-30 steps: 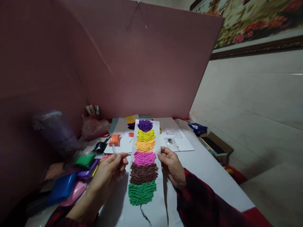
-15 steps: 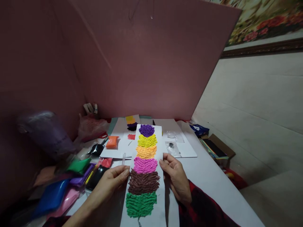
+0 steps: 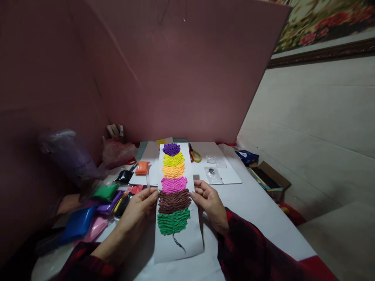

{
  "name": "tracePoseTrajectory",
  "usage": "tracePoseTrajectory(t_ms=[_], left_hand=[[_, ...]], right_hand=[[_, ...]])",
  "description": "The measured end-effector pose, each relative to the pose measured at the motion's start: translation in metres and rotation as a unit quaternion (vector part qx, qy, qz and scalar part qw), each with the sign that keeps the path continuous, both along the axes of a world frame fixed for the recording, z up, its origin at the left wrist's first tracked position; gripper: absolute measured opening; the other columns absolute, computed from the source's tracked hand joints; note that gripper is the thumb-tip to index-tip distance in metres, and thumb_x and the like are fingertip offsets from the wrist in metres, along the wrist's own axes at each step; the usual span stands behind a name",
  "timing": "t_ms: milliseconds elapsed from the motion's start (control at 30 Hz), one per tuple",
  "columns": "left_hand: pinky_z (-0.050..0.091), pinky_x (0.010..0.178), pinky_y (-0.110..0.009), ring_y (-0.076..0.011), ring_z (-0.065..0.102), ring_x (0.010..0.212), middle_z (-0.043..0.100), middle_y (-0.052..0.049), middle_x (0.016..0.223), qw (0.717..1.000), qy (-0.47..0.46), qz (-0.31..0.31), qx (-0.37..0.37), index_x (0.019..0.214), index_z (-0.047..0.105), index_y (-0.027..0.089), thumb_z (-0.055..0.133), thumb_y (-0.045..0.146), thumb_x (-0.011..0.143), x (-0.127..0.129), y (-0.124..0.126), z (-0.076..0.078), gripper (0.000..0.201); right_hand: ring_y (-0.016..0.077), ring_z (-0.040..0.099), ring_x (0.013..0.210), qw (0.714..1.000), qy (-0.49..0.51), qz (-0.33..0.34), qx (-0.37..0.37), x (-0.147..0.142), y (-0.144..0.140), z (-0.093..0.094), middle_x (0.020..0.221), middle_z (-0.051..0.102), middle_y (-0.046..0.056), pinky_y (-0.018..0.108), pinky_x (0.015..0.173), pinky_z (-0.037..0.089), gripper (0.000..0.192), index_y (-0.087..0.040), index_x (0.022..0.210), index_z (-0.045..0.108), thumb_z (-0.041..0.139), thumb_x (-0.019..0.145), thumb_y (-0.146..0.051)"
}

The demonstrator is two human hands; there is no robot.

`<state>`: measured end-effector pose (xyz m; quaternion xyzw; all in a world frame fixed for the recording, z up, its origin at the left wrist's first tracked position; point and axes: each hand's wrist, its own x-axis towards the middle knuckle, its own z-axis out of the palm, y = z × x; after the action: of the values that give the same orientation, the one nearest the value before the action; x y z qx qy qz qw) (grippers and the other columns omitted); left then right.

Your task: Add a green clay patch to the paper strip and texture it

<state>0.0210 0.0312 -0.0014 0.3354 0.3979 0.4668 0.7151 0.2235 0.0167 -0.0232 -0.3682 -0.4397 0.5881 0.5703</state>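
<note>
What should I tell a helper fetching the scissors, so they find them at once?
Start at the pink board behind the white table. Just right of the top of the paper strip that both hands hold lie the scissors, the only thing there with yellow loop handles.

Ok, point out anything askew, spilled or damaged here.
Nothing spilled or damaged. The paper strip with clay bands is held at both edges by the left hand and right hand, roughly straight. Clay packets lie in a loose heap at left.
</note>
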Motion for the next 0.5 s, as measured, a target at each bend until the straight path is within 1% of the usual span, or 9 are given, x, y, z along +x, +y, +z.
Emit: tracePoseTrajectory(t_ms=[100, 167, 233, 333, 400, 500], left_hand=[[0.049, 0.065, -0.023, -0.0124, 0.063, 0.063, 0.071, -0.003, 0.071, 1.000, -0.010, -0.002, 0.000, 0.075, 0.068, 0.014, 0.086, 0.030, 0.062, 0.000, -0.001, 0.001, 0.026], [0.048, 0.064, -0.021, -0.0105, 0.062, 0.062, 0.071, -0.002, 0.071, 1.000, -0.022, -0.010, -0.001, 0.074, 0.068, 0.014, 0.084, 0.029, 0.065, 0.001, -0.001, 0.001, 0.023], [0.048, 0.064, -0.019, -0.0100, 0.063, 0.063, 0.071, -0.003, 0.074, 0.999, -0.031, -0.019, -0.001, 0.077, 0.069, 0.015, 0.082, 0.029, 0.069, 0.001, -0.001, 0.001, 0.020], [0.050, 0.066, -0.022, -0.0144, 0.067, 0.069, 0.073, -0.005, 0.079, 0.999, -0.022, -0.028, 0.001, 0.085, 0.072, 0.015, 0.081, 0.030, 0.069, 0.000, -0.001, -0.001, 0.024], [0.052, 0.069, -0.026, -0.0184, 0.069, 0.074, 0.075, -0.008, 0.083, 0.999, -0.016, -0.038, 0.002, 0.089, 0.072, 0.015, 0.082, 0.029, 0.068, -0.001, -0.002, -0.001, 0.028], [0.052, 0.073, -0.028, -0.0198, 0.070, 0.077, 0.075, -0.009, 0.085, 0.999, -0.011, -0.045, 0.006, 0.094, 0.072, 0.014, 0.082, 0.027, 0.068, -0.001, -0.003, -0.002, 0.030]], right_hand=[[0.0197, 0.068, 0.079, 1.000, 0.006, -0.009, -0.001, -0.001, 0.001, -0.001, 0.084, 0.073, 0.003, 0.034, 0.078, 0.049, 0.036, -0.019, 0.104, 0.061, 0.075, 0.075, -0.034], [0.0191, 0.067, 0.077, 1.000, 0.006, -0.028, 0.004, 0.000, 0.002, -0.003, 0.082, 0.072, 0.002, 0.034, 0.078, 0.049, 0.036, -0.020, 0.105, 0.061, 0.075, 0.075, -0.034], [0.0178, 0.065, 0.072, 0.999, 0.003, -0.044, 0.008, 0.000, 0.004, -0.007, 0.079, 0.071, 0.001, 0.033, 0.075, 0.048, 0.036, -0.020, 0.104, 0.060, 0.075, 0.074, -0.034], [0.0161, 0.063, 0.066, 0.998, 0.001, -0.061, 0.010, 0.002, 0.006, -0.010, 0.074, 0.068, -0.001, 0.032, 0.072, 0.048, 0.036, -0.020, 0.103, 0.060, 0.076, 0.074, -0.035], [0.0162, 0.062, 0.066, 0.997, 0.003, -0.073, 0.012, 0.003, 0.007, -0.011, 0.073, 0.067, -0.001, 0.032, 0.074, 0.048, 0.037, -0.021, 0.103, 0.059, 0.076, 0.073, -0.035], [0.0170, 0.062, 0.068, 0.996, 0.007, -0.089, 0.015, 0.003, 0.008, -0.010, 0.073, 0.066, -0.001, 0.034, 0.077, 0.048, 0.038, -0.021, 0.103, 0.059, 0.077, 0.072, -0.035]])
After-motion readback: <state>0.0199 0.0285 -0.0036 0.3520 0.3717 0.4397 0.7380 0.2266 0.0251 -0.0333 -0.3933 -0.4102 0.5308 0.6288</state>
